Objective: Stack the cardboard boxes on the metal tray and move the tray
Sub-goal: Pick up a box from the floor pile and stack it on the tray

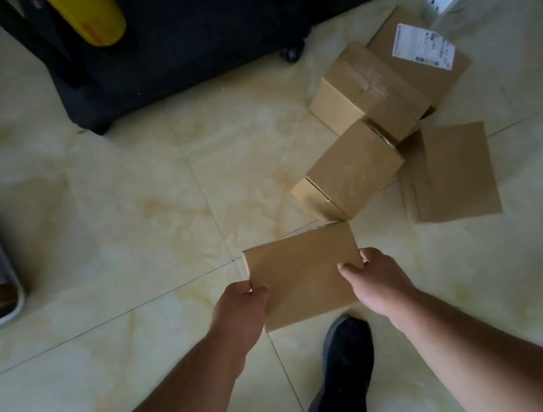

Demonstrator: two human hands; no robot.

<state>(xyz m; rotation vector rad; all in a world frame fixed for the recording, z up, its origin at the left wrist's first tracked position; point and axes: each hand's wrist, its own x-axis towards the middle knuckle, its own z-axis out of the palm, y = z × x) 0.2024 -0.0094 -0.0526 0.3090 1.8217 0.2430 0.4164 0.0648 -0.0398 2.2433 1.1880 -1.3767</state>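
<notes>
In the lower middle of the frame, the left hand [241, 301] and the right hand [374, 277] grasp a flat brown cardboard box [301, 272], one hand on each side edge, with thumbs on top. Holding both sides likely keeps the wide, thin box level so it does not tip. The box seems to be lifted a little off the pale tiled floor [110, 227], but I cannot tell for sure. Its long side runs across the frame from left to right, tilted up a bit toward the right, and its big flat face looks up. The shiny metal tray with a rounded rim [17, 301] sits at the left edge of the frame, well apart from the box, and something is already in it. Four more brown cardboard boxes [355, 169] lie in a messy group at the upper right, near a black cabinet on wheels [190, 43]. They probably wait there to be stacked.
</notes>
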